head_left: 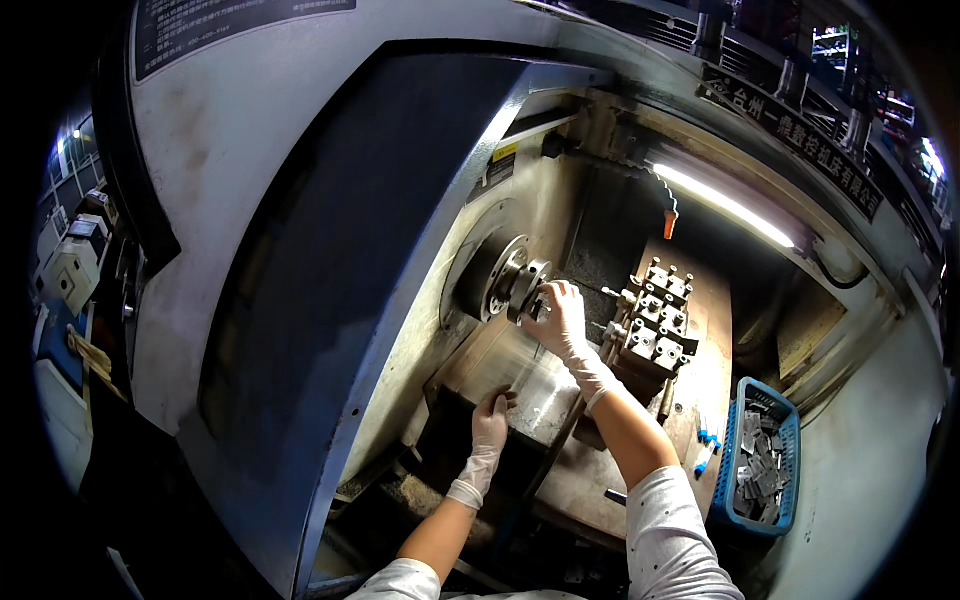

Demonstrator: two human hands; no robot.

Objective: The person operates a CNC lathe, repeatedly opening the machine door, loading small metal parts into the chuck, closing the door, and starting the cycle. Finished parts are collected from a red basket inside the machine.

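In a white glove, my right hand reaches into a lathe's lit work space. Its fingers bend against the edge of a round metal disc at the front of the spindle chuck. Whether a small part sits between those fingers and the disc is hidden. Lower and to the left, my left hand, also gloved, hovers by the edge of a flat metal cover. Its fingers are curled together, with something dark at their tips that is too small to name. Right of the chuck stands a tool block with several bolted holders.
A blue plastic basket of flat metal pieces stands at the right. Blue-and-white tools lie on the brown slide. An orange-tipped hose hangs below a tube lamp. The dark blue door borders the opening's left.
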